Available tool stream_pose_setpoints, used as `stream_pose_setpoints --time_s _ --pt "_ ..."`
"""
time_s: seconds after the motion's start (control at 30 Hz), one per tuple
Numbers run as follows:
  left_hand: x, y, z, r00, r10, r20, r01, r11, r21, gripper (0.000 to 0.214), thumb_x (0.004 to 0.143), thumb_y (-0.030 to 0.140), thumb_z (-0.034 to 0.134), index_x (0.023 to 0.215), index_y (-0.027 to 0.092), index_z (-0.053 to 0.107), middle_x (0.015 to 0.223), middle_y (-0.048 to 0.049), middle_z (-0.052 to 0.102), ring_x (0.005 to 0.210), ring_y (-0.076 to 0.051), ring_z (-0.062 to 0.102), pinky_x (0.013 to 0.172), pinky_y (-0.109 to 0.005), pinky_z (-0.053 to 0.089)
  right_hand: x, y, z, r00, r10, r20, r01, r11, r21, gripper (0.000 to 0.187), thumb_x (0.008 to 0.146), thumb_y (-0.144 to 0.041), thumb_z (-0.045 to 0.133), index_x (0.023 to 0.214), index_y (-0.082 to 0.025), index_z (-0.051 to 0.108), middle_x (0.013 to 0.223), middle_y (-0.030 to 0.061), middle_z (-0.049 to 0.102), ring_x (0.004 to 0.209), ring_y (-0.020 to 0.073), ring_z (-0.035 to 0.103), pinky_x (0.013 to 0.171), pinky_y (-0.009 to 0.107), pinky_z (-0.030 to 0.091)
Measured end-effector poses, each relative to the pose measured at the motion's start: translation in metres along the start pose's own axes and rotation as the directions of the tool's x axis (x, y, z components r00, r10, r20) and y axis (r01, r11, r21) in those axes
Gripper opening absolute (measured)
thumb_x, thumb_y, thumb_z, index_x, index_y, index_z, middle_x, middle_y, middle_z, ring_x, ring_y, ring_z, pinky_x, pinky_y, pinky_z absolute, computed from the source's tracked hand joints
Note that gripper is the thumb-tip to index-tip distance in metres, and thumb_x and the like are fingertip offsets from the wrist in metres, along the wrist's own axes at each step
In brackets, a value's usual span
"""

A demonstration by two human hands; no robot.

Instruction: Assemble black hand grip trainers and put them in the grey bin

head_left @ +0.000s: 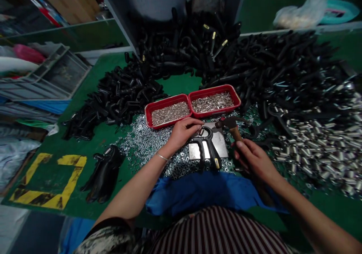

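Note:
My right hand is wrapped around the wooden handle of a hammer, whose dark head is above the right part of a metal plate. On the plate lies a black two-handled tool with a curved, hook-like jaw and a yellow label on one handle. My left hand is at the jaw end, fingertips pinched together; what they hold, if anything, is too small to make out. Close behind the plate stand two red trays, the left tray and the right tray, filled with small metal pins or rivets.
Loose nuts are strewn around the plate. Black tool parts are heaped at the left and across the back. Shiny metal cylinders cover the right. Black parts lie near yellow-black tape. A grey crate stands left.

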State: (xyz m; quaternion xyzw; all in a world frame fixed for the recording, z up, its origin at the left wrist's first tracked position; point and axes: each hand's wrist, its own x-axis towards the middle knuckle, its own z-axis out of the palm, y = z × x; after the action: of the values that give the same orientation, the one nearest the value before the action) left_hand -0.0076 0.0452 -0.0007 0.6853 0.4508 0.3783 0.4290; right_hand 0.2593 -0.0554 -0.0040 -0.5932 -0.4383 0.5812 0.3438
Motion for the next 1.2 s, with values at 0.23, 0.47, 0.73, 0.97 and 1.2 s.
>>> stream_pose_setpoints --time_s 0.23,0.47,0.73,0.97,1.2 --pt "0.002 -0.009 0.003 0.981 -0.195 -0.021 0.193 0.979 -0.068 0.008 0.086 0.026 0.071 0.090 0.019 0.068 0.077 -0.0022 0.069 0.067 -0.014 0.064 0.065 -0.030 0.053 0.004 0.005 0.005 0.999 -0.028 0.021 0.026 0.997 0.073 0.036 0.095 -0.058 0.057 0.105 -0.023 0.056 0.078 -0.0044 0.061 0.039 0.0054 0.040 0.031 0.019 0.033" --pt "0.013 -0.018 0.017 0.999 0.039 0.000 -0.036 0.932 0.359 0.009 0.093 0.023 0.065 0.088 0.019 0.072 0.092 -0.0054 0.071 0.092 -0.020 0.066 0.090 -0.037 0.052 0.003 0.001 0.011 0.998 -0.018 0.059 0.012 0.994 0.109 0.036 0.096 -0.057 0.056 0.106 -0.022 0.055 0.078 -0.0039 0.062 0.039 0.0052 0.038 0.032 0.020 0.031" --pt "0.011 -0.020 0.024 0.998 0.013 -0.054 0.010 0.914 0.406 0.009 0.092 0.022 0.069 0.088 0.016 0.075 0.089 -0.0060 0.071 0.086 -0.019 0.066 0.084 -0.034 0.052 0.008 0.007 0.006 0.999 -0.003 0.032 0.000 0.994 0.108 0.040 0.094 -0.058 0.056 0.113 -0.022 0.055 0.078 -0.0033 0.063 0.037 0.0057 0.038 0.032 0.022 0.031" --pt "0.006 -0.027 0.027 0.976 0.208 0.062 -0.207 0.801 0.562 0.014 0.098 0.024 0.060 0.095 0.013 0.069 0.095 -0.0089 0.066 0.092 -0.020 0.063 0.086 -0.035 0.053 0.009 0.005 0.007 0.999 0.003 0.038 -0.006 0.995 0.098 0.036 0.095 -0.057 0.055 0.109 -0.023 0.055 0.078 -0.0039 0.063 0.037 0.0066 0.038 0.032 0.023 0.030" --pt "0.008 -0.034 0.022 0.914 0.315 0.256 -0.406 0.687 0.603 0.020 0.102 0.025 0.051 0.102 0.012 0.066 0.104 -0.0123 0.066 0.100 -0.022 0.062 0.094 -0.039 0.053 0.005 0.003 0.010 0.999 -0.001 0.033 -0.001 0.996 0.084 0.038 0.095 -0.058 0.054 0.110 -0.023 0.054 0.079 -0.0033 0.062 0.039 0.0074 0.038 0.033 0.023 0.030"
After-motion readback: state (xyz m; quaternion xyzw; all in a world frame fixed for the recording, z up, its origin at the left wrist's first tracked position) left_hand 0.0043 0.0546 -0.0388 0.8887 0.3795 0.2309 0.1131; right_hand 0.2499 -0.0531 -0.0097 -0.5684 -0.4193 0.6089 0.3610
